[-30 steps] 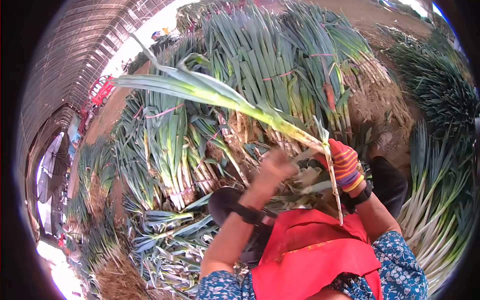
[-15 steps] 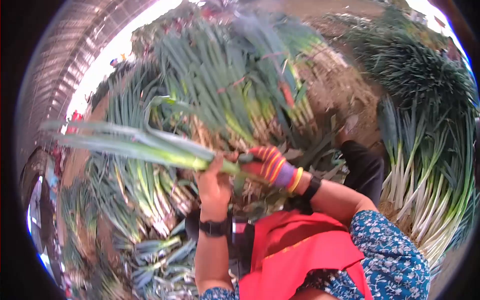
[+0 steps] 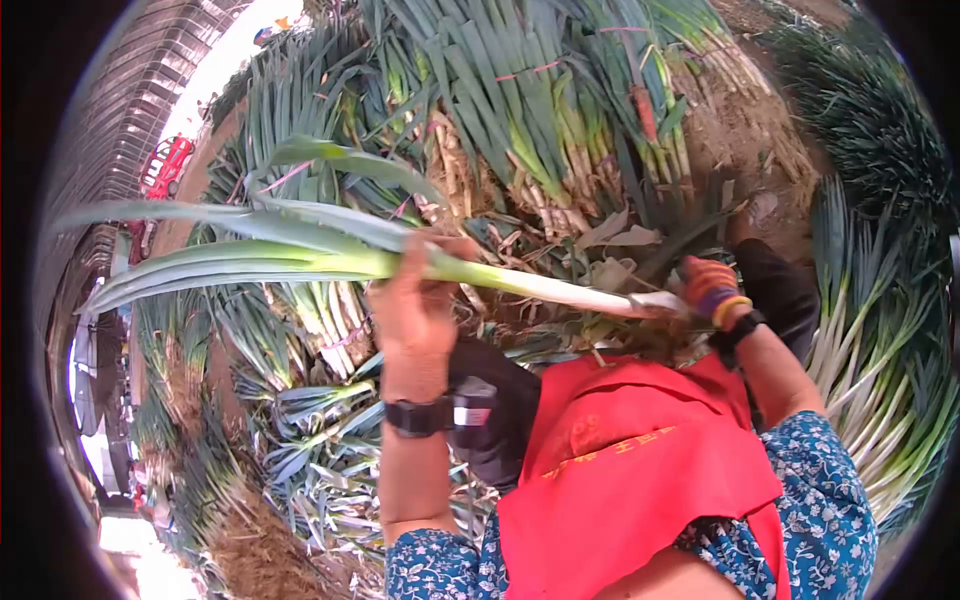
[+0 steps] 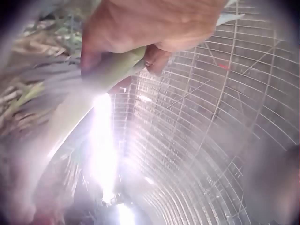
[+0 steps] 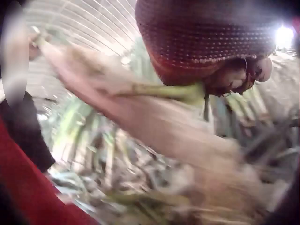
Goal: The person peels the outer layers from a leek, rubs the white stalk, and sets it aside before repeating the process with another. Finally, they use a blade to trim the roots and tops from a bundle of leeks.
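A long leek [image 3: 540, 288] lies slantwise across the head view, green leaves to the left and white shaft to the right. My bare left hand [image 3: 415, 310] grips it where the leaves begin; the left wrist view shows that hand's fingers [image 4: 154, 58] curled round the green stem. My right hand [image 3: 712, 288], in a striped knit glove with bare fingertips, is by the root end. In the right wrist view, a thin yellow-green strip of leek leaf [image 5: 164, 91] runs into the gloved fingers, in front of the blurred, pale leek shaft [image 5: 140, 117].
Tied leek bundles [image 3: 500, 100] stand ahead, roots toward me. Loose leeks [image 3: 870, 370] lie at the right. Peeled leaves [image 3: 340, 470] cover the ground at the lower left, more scraps [image 3: 620, 240] between my knees. A red apron [image 3: 640, 470] covers my lap.
My left hand has moved left and taken hold of the leek. My right hand has slid from mid-stem to the root end, baring the white shaft. The leek has swung nearer level.
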The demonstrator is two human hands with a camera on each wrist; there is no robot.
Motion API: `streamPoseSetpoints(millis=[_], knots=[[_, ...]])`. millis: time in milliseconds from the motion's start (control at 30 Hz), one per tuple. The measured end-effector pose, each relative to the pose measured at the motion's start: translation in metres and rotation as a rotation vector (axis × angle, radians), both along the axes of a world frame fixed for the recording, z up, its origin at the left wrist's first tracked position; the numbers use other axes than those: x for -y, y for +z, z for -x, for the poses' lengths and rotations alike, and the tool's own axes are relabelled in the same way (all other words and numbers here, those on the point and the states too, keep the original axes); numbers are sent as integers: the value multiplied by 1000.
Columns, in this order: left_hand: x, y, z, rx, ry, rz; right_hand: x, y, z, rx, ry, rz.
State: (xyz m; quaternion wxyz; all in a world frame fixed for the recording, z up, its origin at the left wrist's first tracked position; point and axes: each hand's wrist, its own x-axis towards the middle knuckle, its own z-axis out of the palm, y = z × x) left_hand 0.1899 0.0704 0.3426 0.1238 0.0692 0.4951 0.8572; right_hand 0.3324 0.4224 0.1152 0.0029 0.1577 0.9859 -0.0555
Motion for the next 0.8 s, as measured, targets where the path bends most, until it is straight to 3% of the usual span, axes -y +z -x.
streamPoseSetpoints(millis=[100, 167, 233, 267, 300, 333, 367, 400, 433, 467, 500, 600, 667, 700, 767, 800], knots=[[56, 24, 27, -46, -40, -40, -51, -28, -50, 286, -48, -53], [59, 31, 30, -47, -34, -34, -57, -18, -45, 239, -35, -79], [44, 29, 26, -54, 30, 14, -39, 15, -14, 13, 24, -112], [39, 17, 28, -99, -89, -47, -21, 41, 4, -145, 66, -83], [28, 10, 24, -54, -40, -78, 8, 80, 22, -243, 91, 83], [18, 7, 20, -48, -41, 21, 30, 98, 38, -370, 204, 363], [7, 0, 19, 20, -8, -29, 53, 116, 53, -465, 332, 648], [0, -1, 13, -40, -74, -14, 79, 144, 55, -630, 548, 438], [-3, -10, 14, -2, -95, -28, 104, 171, 54, -651, 657, 461], [-9, -10, 8, 37, -84, -74, 119, 176, 54, -388, 642, 659], [-20, -8, 1, 64, -30, -170, 132, 175, 54, -459, 687, 599], [-25, -10, -4, 198, -48, -277, 142, 162, 53, -283, 597, 697], [-24, -19, -8, 236, -45, -334, 147, 160, 44, -222, 592, 1033], [-22, -25, -10, 254, -45, -325, 149, 158, 39, -213, 578, 1046], [-23, -30, -9, 227, -101, -361, 145, 158, 35, 123, 311, 1643], [-23, -30, -10, 289, -84, -339, 145, 160, 33, 109, 310, 1637]])
